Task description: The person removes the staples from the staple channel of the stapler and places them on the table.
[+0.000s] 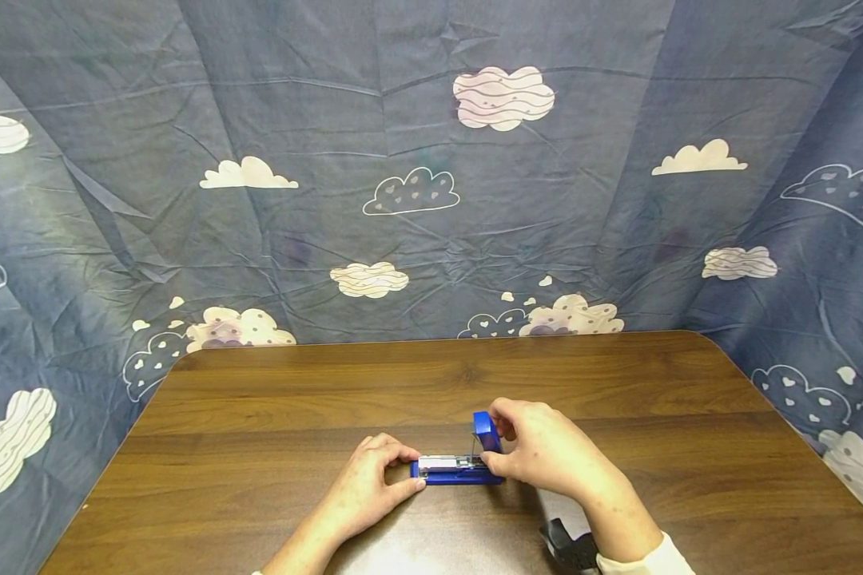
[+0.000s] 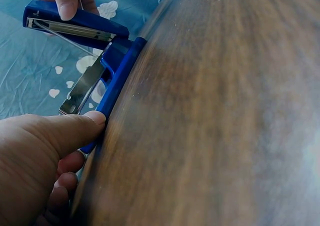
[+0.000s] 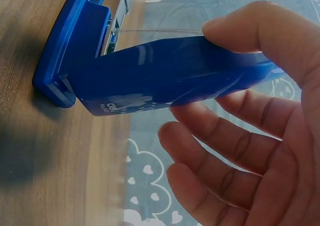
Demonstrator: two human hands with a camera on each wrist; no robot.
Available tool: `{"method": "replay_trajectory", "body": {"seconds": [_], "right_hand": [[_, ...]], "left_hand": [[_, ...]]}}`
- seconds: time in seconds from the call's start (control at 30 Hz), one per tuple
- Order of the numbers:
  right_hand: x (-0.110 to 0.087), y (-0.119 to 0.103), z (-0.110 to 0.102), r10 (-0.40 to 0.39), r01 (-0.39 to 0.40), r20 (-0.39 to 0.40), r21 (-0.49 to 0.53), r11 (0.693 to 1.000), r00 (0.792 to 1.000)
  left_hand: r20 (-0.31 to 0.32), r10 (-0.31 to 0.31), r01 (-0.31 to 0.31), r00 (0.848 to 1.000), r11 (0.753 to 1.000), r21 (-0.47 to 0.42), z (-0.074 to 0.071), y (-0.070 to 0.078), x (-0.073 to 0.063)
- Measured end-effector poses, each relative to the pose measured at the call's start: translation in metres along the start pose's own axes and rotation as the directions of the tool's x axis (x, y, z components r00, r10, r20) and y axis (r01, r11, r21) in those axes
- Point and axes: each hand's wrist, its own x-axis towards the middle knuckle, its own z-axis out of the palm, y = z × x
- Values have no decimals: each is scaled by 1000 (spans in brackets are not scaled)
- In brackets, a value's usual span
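Observation:
A blue stapler (image 1: 463, 478) lies on the wooden table with its top cover (image 3: 150, 71) swung up, baring the metal staple channel (image 2: 85, 85). A thin spring (image 3: 155, 30) stretches between cover and channel. My left hand (image 1: 367, 485) pinches the front end of the base, thumb on the near side and fingers on the far side. With my right hand (image 1: 550, 449) I grip the raised cover between thumb and fingers; in the right wrist view the thumb presses one edge and the fingertips sit along the other.
The wooden table (image 1: 295, 399) extends around both hands. A dark strap-like piece (image 1: 571, 549) is at the right wrist, above the table's near part. Behind the table hangs a blue-grey cloth (image 1: 316, 120) printed with clouds.

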Motion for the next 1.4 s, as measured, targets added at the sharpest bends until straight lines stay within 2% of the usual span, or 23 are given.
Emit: {"method": "replay_trajectory", "body": {"seconds": [0.53,0.97,1.4], "right_hand": [[-1,5,-5,-12,12,10,-1,1000,1000],[-2,7,-9,17,-17,31,10,1000,999],[-5,12,-13,7,-9,48,38,999,999]], "left_hand": [[-3,4,-4,1000,1000,3,0,0,0],[-18,31,-31,999,1000,2,0,0,-1],[-6,15,-15,1000,1000,-6,0,0,0]]}}
